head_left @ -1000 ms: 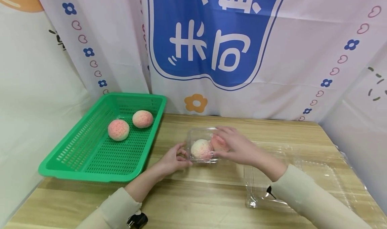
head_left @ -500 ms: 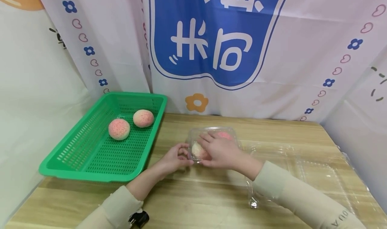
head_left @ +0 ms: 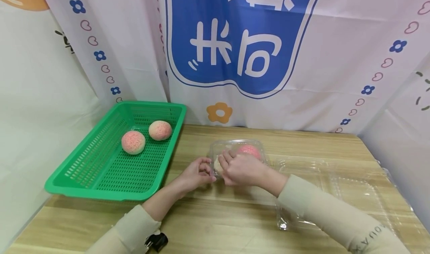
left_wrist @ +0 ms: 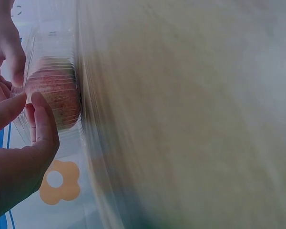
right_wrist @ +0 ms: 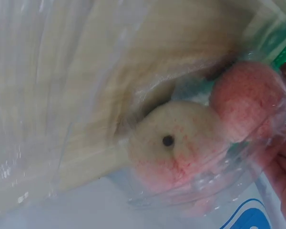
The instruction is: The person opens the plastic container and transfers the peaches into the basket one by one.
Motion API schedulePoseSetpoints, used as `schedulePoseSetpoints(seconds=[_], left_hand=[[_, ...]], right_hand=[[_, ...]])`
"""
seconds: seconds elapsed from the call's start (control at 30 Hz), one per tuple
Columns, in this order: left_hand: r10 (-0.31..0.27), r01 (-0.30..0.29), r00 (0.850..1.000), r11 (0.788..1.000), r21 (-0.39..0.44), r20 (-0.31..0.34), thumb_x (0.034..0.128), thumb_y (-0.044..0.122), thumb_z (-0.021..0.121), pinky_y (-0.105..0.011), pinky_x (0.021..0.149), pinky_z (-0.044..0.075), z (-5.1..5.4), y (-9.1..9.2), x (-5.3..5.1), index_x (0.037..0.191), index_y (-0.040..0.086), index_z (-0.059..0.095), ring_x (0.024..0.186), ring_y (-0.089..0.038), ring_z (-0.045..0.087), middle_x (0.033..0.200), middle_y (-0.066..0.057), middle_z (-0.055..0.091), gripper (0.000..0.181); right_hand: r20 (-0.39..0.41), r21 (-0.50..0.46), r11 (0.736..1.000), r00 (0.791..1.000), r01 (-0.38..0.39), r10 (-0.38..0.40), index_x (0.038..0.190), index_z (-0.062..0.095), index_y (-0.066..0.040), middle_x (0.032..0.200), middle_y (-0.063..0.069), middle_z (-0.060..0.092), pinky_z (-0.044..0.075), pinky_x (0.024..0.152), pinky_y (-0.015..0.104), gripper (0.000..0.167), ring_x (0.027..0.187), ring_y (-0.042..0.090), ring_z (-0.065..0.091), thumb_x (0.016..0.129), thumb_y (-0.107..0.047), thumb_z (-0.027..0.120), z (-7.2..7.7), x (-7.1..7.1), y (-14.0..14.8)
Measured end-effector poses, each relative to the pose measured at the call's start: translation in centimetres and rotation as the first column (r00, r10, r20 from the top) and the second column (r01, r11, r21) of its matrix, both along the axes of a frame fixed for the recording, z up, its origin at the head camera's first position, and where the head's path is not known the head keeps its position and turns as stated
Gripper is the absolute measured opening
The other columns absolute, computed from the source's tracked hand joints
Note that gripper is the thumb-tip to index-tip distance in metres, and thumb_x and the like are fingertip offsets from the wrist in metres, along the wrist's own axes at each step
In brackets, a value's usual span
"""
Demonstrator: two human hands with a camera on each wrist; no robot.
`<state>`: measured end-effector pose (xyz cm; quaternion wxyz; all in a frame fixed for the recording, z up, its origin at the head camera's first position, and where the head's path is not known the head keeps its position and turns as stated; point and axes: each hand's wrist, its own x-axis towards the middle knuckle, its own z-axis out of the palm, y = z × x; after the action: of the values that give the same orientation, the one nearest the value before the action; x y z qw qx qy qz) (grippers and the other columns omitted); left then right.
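A clear plastic container (head_left: 231, 142) stands on the table with two pink-and-cream peaches in it. My left hand (head_left: 196, 175) holds its left side, the thumb and fingertips close together at the corner in the left wrist view. Over the left peach (right_wrist: 248, 95) is my right hand (head_left: 246, 169), its fingers curled at that peach and covering much of it. The right peach (head_left: 250, 150) lies behind the right hand; in the right wrist view it shows a dark round spot. What the right fingertips touch inside is partly hidden.
A green basket (head_left: 134, 197) stands at the left, holding a front peach (head_left: 133, 142) and a back peach (head_left: 160, 130). More clear plastic containers (head_left: 356, 194) lie at the right, under and beside the right forearm. A printed cloth (head_left: 302, 108) hangs behind the wooden table.
My right hand has come from the right peach leftward onto the left peach, and its fingers have gone from flat to curled. The left hand stays at the container's side.
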<state>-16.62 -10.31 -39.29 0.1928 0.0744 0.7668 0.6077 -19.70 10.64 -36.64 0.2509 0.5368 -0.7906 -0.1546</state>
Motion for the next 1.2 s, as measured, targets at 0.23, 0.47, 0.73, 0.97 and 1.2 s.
schedulePoseSetpoints(seconds=[0.23,0.47,0.73,0.97,1.2], left_hand=[[-0.004,0.003,1.000,0.999,0.050,0.018,0.0901,-0.004,0.065,-0.025,0.075,0.048,0.2,0.0,-0.2,0.134,-0.009,0.034,0.079,-0.010,0.057,0.084,0.001,0.057,0.054],[0.010,-0.011,0.999,0.999,0.053,0.032,0.0880,-0.008,0.065,-0.022,0.072,0.047,0.1,-0.1,-0.3,0.129,-0.007,0.037,0.076,-0.010,0.056,0.080,0.003,0.056,0.050],[0.018,-0.019,0.999,1.000,0.013,0.042,0.0882,-0.002,0.067,-0.024,0.075,0.047,0.0,0.0,-0.1,0.132,-0.007,0.037,0.077,-0.011,0.059,0.081,0.002,0.059,0.053],[0.036,-0.035,0.998,0.999,-0.024,0.054,0.0880,0.006,0.072,-0.026,0.075,0.047,0.0,0.2,-0.2,0.134,-0.008,0.037,0.077,-0.011,0.058,0.083,0.002,0.062,0.059],[0.041,-0.040,0.997,0.999,-0.019,0.067,0.0888,0.007,0.072,-0.027,0.074,0.049,-0.2,0.4,-0.1,0.135,-0.007,0.037,0.077,-0.011,0.060,0.085,0.000,0.064,0.059]], right_hand=[[-0.155,0.034,0.999,0.988,-0.019,0.024,0.113,0.070,0.001,0.105,0.017,0.075,0.061,0.072,0.029,0.045,0.092,0.027,0.075,0.092,-0.038,0.060,-0.5,0.1,-0.4],[-0.196,0.022,0.999,0.979,-0.047,0.050,0.107,0.070,0.000,0.104,0.015,0.076,0.061,0.077,0.030,0.037,0.091,0.025,0.075,0.093,-0.033,0.062,-0.9,0.0,-0.4],[-0.018,-0.092,0.995,0.999,-0.035,0.033,0.114,0.072,-0.001,0.112,0.014,0.074,0.059,0.086,0.031,0.045,0.100,0.026,0.073,0.091,-0.040,0.065,-0.7,0.3,0.4],[0.322,-0.181,0.983,0.946,0.014,0.046,0.123,0.067,-0.002,0.121,0.011,0.071,0.053,0.100,0.040,0.054,0.114,0.028,0.067,0.087,-0.042,0.073,0.8,-0.1,2.7],[0.569,-0.168,0.968,0.820,0.187,-0.060,0.142,0.051,-0.002,0.145,0.014,0.055,0.047,0.106,0.050,0.076,0.135,0.040,0.050,0.083,-0.042,0.078,1.6,-0.8,7.0]])
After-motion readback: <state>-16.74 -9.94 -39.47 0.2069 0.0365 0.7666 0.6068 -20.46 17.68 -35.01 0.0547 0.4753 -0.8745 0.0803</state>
